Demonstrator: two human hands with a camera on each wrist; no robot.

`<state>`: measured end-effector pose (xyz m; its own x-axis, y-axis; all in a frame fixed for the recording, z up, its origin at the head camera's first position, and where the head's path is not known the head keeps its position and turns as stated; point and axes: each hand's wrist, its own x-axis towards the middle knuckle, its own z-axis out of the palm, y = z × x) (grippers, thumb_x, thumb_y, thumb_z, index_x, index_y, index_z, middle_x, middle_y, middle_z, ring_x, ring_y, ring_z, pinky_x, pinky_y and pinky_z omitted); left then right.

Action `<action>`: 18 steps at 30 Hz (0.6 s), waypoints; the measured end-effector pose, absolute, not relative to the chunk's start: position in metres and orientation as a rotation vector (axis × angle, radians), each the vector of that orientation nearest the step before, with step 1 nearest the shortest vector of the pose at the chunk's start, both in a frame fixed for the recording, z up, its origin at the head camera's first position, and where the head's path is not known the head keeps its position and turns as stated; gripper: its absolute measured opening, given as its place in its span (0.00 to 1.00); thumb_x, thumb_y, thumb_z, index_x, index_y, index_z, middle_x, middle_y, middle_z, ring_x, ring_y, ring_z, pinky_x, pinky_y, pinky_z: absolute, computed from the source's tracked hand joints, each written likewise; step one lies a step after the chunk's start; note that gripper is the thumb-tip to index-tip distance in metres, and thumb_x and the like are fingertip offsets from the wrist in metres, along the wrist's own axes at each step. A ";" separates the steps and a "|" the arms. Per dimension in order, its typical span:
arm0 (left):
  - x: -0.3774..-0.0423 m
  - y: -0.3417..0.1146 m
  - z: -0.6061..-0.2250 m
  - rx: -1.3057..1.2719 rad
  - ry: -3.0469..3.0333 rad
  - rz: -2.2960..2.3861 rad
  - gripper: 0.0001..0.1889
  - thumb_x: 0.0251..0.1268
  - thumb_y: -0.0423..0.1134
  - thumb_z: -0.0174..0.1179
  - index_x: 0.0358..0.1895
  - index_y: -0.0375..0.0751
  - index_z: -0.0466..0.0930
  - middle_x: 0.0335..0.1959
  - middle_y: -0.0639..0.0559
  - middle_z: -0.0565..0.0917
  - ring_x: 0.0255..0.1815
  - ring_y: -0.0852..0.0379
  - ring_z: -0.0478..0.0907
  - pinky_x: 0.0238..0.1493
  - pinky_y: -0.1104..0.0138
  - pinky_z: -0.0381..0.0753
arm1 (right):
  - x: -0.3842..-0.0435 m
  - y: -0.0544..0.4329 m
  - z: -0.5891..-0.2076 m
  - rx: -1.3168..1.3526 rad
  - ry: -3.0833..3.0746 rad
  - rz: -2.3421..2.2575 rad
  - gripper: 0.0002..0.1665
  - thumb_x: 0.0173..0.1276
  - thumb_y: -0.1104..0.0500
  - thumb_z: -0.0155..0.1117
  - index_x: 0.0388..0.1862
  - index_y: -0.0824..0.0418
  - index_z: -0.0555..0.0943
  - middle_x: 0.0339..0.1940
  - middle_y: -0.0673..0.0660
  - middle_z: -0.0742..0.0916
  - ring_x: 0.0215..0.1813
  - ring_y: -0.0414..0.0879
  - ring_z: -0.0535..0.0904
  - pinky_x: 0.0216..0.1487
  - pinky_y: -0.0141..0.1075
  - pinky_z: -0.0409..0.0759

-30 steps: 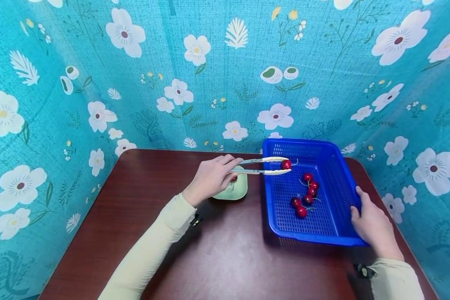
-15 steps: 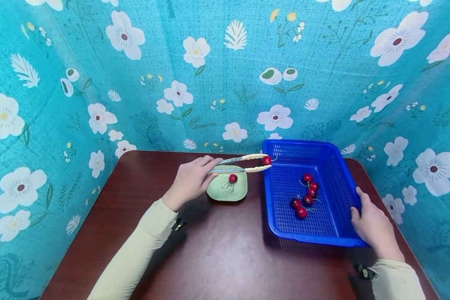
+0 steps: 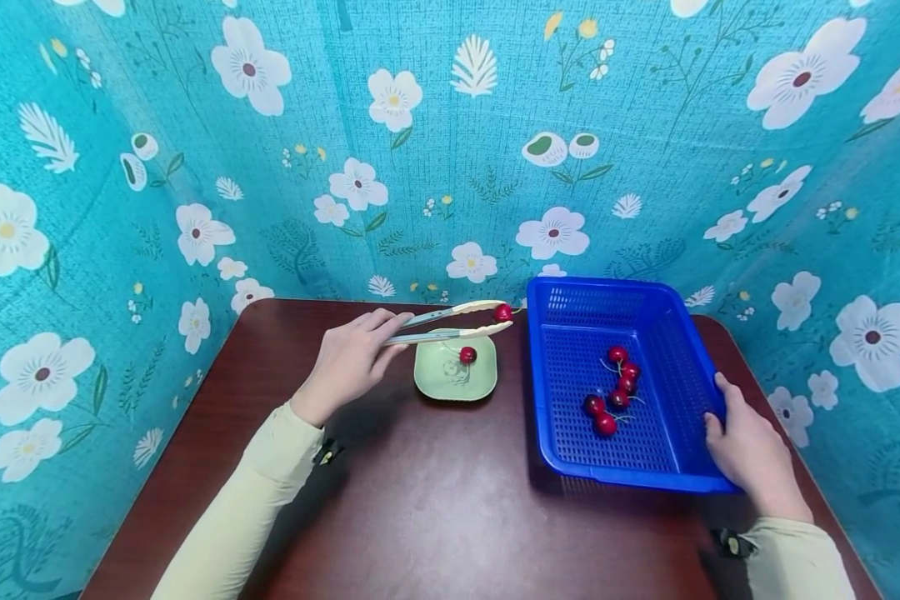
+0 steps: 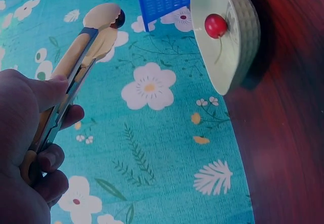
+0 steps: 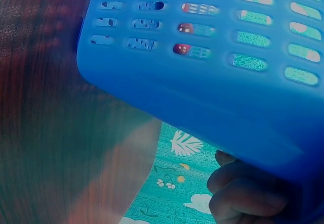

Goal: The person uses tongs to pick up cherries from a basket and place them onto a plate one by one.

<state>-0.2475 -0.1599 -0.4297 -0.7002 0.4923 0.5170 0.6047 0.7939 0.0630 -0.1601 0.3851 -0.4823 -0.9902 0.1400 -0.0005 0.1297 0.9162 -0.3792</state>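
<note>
My left hand (image 3: pixel 351 358) grips a pair of tongs (image 3: pixel 437 337) with pale scalloped tips. Between those tips sits a red cherry (image 3: pixel 502 312) with its stem pointing right, just above the far right corner of a light green dish (image 3: pixel 435 382). Another cherry (image 3: pixel 468 355) lies in that dish, and the left wrist view shows it with its stem (image 4: pixel 218 52). At the right, my right hand (image 3: pixel 753 450) holds the rim of a blue perforated basket (image 3: pixel 540 400), thumb on the inner side and fingers outside. Several cherries (image 3: pixel 619 398) lie on the basket's floor.
A dark reddish-brown wooden table (image 3: pixel 450 517) carries everything. Behind it and along both sides hangs a teal floral cloth (image 3: pixel 420 192). The basket's tall left wall stands a short way right of the dish.
My left hand has moved left with the tongs, carrying the pinched cherry out from over the basket toward the dish. My right hand and the basket have stayed in place.
</note>
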 end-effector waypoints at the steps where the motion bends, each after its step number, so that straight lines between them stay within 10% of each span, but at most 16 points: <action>1: -0.247 -0.162 -0.430 -0.816 -2.497 -0.310 0.23 0.72 0.47 0.65 0.68 0.51 0.80 0.52 0.54 0.86 0.45 0.54 0.85 0.26 0.61 0.80 | -0.160 0.385 -0.483 -0.217 -3.051 0.603 0.44 0.78 0.62 0.53 0.85 0.67 0.45 0.68 0.86 0.69 0.59 0.85 0.72 0.48 0.75 0.72; 18: -0.240 -0.196 -0.438 -0.736 -2.528 -0.306 0.22 0.69 0.46 0.68 0.65 0.49 0.82 0.48 0.53 0.85 0.42 0.53 0.85 0.25 0.59 0.80 | -0.160 0.387 -0.486 -0.229 -3.056 0.609 0.44 0.79 0.62 0.53 0.85 0.66 0.44 0.69 0.86 0.68 0.59 0.85 0.71 0.50 0.75 0.71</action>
